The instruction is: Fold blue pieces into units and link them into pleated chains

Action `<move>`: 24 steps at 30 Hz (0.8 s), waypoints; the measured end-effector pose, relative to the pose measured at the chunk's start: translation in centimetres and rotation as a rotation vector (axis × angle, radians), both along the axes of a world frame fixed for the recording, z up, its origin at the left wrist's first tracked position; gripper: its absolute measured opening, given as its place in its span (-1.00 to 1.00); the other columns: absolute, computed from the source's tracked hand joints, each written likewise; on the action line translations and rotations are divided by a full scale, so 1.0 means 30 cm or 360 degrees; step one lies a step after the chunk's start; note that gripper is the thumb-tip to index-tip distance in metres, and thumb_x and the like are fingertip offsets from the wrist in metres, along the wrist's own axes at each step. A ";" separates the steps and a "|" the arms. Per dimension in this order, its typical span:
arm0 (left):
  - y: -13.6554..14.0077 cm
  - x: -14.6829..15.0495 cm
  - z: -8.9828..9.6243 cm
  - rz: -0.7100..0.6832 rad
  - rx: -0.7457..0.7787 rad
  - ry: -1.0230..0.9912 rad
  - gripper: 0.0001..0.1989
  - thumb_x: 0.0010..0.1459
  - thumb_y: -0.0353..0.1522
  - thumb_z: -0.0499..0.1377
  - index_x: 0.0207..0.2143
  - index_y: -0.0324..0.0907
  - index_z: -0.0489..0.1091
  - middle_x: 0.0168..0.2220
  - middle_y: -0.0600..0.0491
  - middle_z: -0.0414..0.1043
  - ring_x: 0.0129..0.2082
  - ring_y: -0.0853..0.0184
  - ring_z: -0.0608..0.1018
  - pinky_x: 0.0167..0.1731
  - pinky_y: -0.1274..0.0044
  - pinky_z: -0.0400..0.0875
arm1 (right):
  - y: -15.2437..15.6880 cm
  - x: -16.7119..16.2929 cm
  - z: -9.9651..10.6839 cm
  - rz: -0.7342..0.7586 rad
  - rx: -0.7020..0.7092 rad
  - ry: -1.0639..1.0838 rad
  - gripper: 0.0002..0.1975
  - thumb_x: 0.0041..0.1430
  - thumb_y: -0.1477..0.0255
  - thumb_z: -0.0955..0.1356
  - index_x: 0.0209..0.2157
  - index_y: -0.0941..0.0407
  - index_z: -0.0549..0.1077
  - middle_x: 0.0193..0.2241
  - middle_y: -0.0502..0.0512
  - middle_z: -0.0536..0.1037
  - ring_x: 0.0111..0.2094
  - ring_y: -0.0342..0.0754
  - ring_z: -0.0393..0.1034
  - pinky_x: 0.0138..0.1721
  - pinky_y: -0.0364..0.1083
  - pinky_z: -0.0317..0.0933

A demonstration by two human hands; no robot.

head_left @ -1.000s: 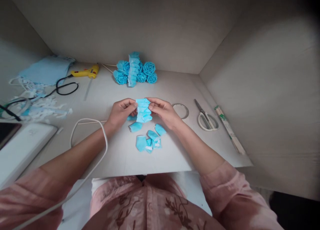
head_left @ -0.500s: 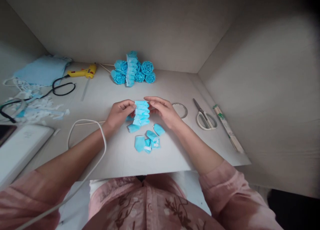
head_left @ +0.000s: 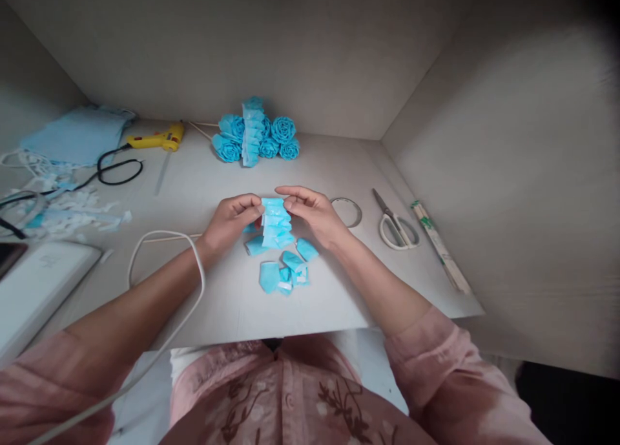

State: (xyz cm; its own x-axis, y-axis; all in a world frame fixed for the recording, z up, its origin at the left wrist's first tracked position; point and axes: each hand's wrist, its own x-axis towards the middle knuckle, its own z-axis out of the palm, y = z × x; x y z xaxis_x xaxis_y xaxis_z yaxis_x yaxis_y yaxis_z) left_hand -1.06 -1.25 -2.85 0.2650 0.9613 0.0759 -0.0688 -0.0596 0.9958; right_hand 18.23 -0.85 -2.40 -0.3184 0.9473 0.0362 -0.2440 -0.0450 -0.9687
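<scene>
Between my hands hangs a pleated blue strip (head_left: 276, 224) of thin, fabric-like material, its folds stacked one below another. My left hand (head_left: 231, 222) pinches its upper left edge between thumb and fingers. At the upper right edge, the thumb and fingers of my right hand (head_left: 314, 214) grip the same strip, with the index finger stretched out above it. Cut blue petal-shaped pieces (head_left: 270, 277) lie on the table below the strip, several of them overlapping. Part of another piece is hidden behind the strip and my left hand.
Blue rosettes (head_left: 283, 130) on sticks lie at the back, a ruffled strip (head_left: 252, 135) across them. Left are a yellow glue gun (head_left: 157, 139), blue masks (head_left: 72, 135), white scraps (head_left: 80, 212) and a white cable (head_left: 203, 270). Right are a tape ring (head_left: 359, 214), scissors (head_left: 398, 230) and packaged sticks (head_left: 440, 248).
The right thumb now rests over the strip's upper right edge. The strip sits slightly lower, and the whole view has shifted a little.
</scene>
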 end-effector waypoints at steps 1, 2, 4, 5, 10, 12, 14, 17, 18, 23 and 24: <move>0.000 0.000 0.000 0.0017 -0.0007 -0.0005 -0.79 0.02 -0.27 0.25 -0.53 -0.22 0.38 -0.61 0.13 0.33 -0.57 0.44 0.37 -0.50 0.58 0.27 | 0.001 0.001 0.001 -0.0003 -0.0007 0.0004 -0.67 0.02 0.32 0.48 -0.13 0.08 0.56 -0.43 -0.04 0.49 -0.40 -0.18 0.33 -0.25 -0.12 0.23; 0.000 0.000 0.001 0.0031 -0.0013 -0.0011 -0.79 0.02 -0.27 0.25 -0.53 -0.21 0.37 -0.61 0.13 0.32 -0.57 0.44 0.37 -0.51 0.59 0.26 | 0.003 0.003 0.002 -0.0009 -0.0016 0.0005 -0.67 0.03 0.31 0.47 -0.13 0.07 0.56 -0.42 -0.03 0.50 -0.38 -0.17 0.34 -0.23 -0.11 0.24; 0.000 0.001 0.002 0.0048 -0.0015 -0.0020 -0.79 0.02 -0.27 0.24 -0.53 -0.21 0.36 -0.60 0.13 0.32 -0.57 0.44 0.37 -0.52 0.59 0.25 | 0.005 0.006 0.005 -0.0031 -0.0041 -0.0001 -0.68 0.06 0.29 0.44 -0.13 0.08 0.56 -0.40 0.00 0.53 -0.35 -0.15 0.36 -0.20 -0.10 0.26; 0.000 0.001 0.003 0.0054 -0.0016 -0.0021 -0.79 0.03 -0.27 0.24 -0.54 -0.21 0.36 -0.60 0.13 0.32 -0.57 0.44 0.37 -0.52 0.59 0.25 | 0.006 0.007 0.007 -0.0039 -0.0052 -0.0007 -0.69 0.07 0.28 0.44 -0.13 0.08 0.56 -0.39 0.01 0.54 -0.34 -0.14 0.37 -0.20 -0.09 0.27; -0.001 0.002 0.006 0.0076 -0.0036 -0.0012 -0.80 0.01 -0.29 0.24 -0.54 -0.21 0.36 -0.60 0.13 0.32 -0.56 0.44 0.37 -0.51 0.60 0.27 | 0.003 0.007 0.008 0.0015 -0.0011 -0.0006 -0.68 0.05 0.29 0.45 -0.12 0.06 0.56 -0.36 0.01 0.54 -0.33 -0.15 0.38 -0.18 -0.09 0.27; -0.002 0.005 0.008 0.0086 -0.0043 0.0000 -0.81 0.00 -0.28 0.24 -0.54 -0.21 0.36 -0.60 0.13 0.32 -0.57 0.44 0.37 -0.51 0.59 0.27 | 0.003 0.006 0.004 0.0036 0.0047 -0.0012 -0.67 0.03 0.30 0.47 -0.12 0.06 0.56 -0.39 -0.01 0.51 -0.35 -0.16 0.36 -0.18 -0.09 0.26; -0.001 0.007 0.010 0.0099 -0.0049 0.0009 -0.80 -0.01 -0.27 0.24 -0.54 -0.21 0.36 -0.61 0.13 0.31 -0.58 0.44 0.37 -0.53 0.59 0.26 | 0.003 0.006 0.000 0.0027 0.0080 -0.0027 -0.66 0.01 0.31 0.48 -0.13 0.06 0.56 -0.41 -0.02 0.49 -0.37 -0.16 0.34 -0.19 -0.09 0.26; -0.001 0.007 0.010 0.0115 -0.0052 0.0003 -0.80 -0.01 -0.27 0.24 -0.55 -0.21 0.35 -0.62 0.14 0.31 -0.59 0.44 0.37 -0.54 0.60 0.25 | 0.005 0.005 -0.003 0.0015 0.0047 -0.0027 -0.66 0.04 0.29 0.46 -0.11 0.06 0.55 -0.37 0.00 0.52 -0.33 -0.14 0.37 -0.16 -0.08 0.27; 0.000 0.006 0.008 0.0121 -0.0052 -0.0004 -0.80 -0.01 -0.27 0.24 -0.55 -0.21 0.35 -0.61 0.14 0.31 -0.59 0.45 0.36 -0.54 0.60 0.25 | 0.005 0.005 -0.003 0.0025 0.0028 -0.0019 -0.66 0.06 0.29 0.45 -0.10 0.05 0.55 -0.35 0.01 0.53 -0.30 -0.13 0.39 -0.14 -0.08 0.28; 0.006 -0.002 -0.004 0.0152 -0.0042 -0.0056 -0.80 0.02 -0.28 0.23 -0.54 -0.21 0.36 -0.61 0.14 0.31 -0.59 0.47 0.35 -0.54 0.61 0.25 | 0.003 0.004 -0.002 0.0077 -0.0031 -0.0015 -0.67 0.10 0.28 0.42 -0.08 0.05 0.54 -0.24 0.06 0.57 -0.20 -0.09 0.43 -0.11 -0.07 0.30; 0.006 -0.002 -0.005 0.0151 -0.0040 -0.0055 -0.80 0.02 -0.28 0.23 -0.54 -0.21 0.36 -0.61 0.14 0.32 -0.59 0.46 0.36 -0.53 0.61 0.26 | 0.003 0.003 -0.002 0.0079 -0.0032 -0.0020 -0.67 0.10 0.28 0.42 -0.08 0.05 0.54 -0.23 0.06 0.57 -0.20 -0.09 0.43 -0.10 -0.06 0.30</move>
State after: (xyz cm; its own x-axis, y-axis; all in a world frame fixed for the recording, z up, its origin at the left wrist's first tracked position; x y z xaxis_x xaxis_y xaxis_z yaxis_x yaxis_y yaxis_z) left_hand -1.13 -1.06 -2.99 0.1704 0.9836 0.0586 -0.0982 -0.0423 0.9943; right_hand 18.34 -0.76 -2.46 -0.3656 0.9307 0.0130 -0.2289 -0.0763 -0.9705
